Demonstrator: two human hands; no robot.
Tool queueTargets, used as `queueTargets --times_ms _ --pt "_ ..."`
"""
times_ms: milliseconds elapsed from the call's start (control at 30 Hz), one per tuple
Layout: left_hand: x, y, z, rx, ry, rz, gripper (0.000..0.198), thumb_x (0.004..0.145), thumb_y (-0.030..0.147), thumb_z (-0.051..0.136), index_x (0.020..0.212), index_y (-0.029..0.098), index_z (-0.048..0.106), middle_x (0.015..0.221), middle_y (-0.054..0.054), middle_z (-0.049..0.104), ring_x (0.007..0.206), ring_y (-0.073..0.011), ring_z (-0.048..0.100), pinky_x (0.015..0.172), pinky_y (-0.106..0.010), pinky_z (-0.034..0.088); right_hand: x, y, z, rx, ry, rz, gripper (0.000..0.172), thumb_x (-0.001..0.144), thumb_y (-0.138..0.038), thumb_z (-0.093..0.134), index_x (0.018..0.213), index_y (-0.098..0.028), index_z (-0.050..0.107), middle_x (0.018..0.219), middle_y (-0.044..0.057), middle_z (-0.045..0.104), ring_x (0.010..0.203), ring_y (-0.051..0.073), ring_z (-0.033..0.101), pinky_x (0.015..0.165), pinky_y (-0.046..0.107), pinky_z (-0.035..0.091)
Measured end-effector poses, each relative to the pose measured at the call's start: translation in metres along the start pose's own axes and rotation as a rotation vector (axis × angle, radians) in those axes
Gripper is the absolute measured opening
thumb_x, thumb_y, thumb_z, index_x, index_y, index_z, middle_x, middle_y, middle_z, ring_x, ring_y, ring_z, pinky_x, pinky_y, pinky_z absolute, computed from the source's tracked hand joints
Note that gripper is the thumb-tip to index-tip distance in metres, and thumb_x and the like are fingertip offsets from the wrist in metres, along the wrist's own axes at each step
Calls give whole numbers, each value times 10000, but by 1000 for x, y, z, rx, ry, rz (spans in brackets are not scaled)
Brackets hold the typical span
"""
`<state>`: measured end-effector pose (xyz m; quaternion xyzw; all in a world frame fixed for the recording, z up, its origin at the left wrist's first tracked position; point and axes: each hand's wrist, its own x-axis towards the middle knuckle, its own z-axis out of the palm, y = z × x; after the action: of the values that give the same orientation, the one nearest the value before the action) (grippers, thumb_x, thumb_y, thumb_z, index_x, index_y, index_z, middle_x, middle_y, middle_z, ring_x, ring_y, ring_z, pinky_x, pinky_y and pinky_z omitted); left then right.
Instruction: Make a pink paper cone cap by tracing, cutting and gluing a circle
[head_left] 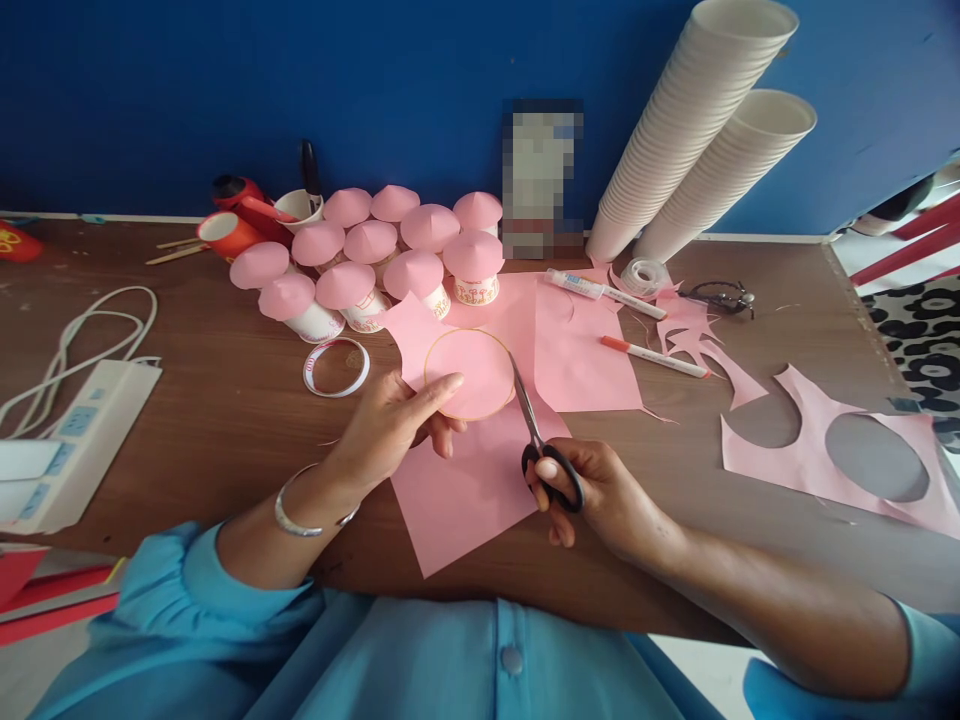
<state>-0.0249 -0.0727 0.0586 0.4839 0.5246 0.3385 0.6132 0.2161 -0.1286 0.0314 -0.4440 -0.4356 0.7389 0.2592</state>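
My left hand (394, 420) grips a pink paper sheet (465, 480) that bears a drawn circle (471, 372), thumb on top of the circle's left edge. My right hand (592, 490) is closed through the black handles of scissors (538, 440). The blades point up along the circle's right edge and cut into the paper. A second pink sheet (577, 345) lies flat on the brown table (225, 420) just behind the scissors.
Several paper cups with pink cone tops (375, 255) stand behind the sheet, a tape ring (336, 367) beside them. Two leaning stacks of white cups (697, 140), two pens (652, 357), pink offcuts (832, 450) lie right. A power strip (67, 440) lies left.
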Motion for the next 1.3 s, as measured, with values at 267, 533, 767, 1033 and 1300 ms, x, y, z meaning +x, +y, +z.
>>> queueTargets --times_ms 267,533,767,1033,1300 --pt "0 -2 -2 93 24 -10 426 928 397 672 584 149 702 510 -35 689 411 -112 607 486 -223 471 2 1 -2 -17 -32 -14 592 875 -765 652 766 -187 592 509 -20 614 466 122 581 558 253 460" --pt "-6 6 5 203 -67 36 488 955 392 628 519 171 628 429 -21 634 436 -131 626 589 -243 558 2 -2 -1 -79 28 29 633 832 -833 629 805 -203 568 561 -13 625 524 151 615 557 266 438" --pt "-8 9 6 224 -94 36 476 957 387 614 537 165 648 426 -20 628 443 -135 640 551 -232 523 4 -8 1 -125 57 -4 642 807 -848 639 774 -211 563 568 -10 630 547 158 614 590 289 463" --pt "-10 12 8 224 -118 29 417 937 373 638 578 162 666 441 -7 636 430 -138 634 506 -241 474 4 -8 1 -166 84 -40 634 821 -839 631 788 -212 550 588 -11 624 554 150 595 589 290 460" --pt "-9 13 7 244 -125 12 459 936 401 634 539 171 641 418 -14 618 431 -145 634 502 -243 473 4 -5 1 -200 89 -69 639 846 -847 594 741 -219 545 566 -9 622 546 150 594 598 295 442"
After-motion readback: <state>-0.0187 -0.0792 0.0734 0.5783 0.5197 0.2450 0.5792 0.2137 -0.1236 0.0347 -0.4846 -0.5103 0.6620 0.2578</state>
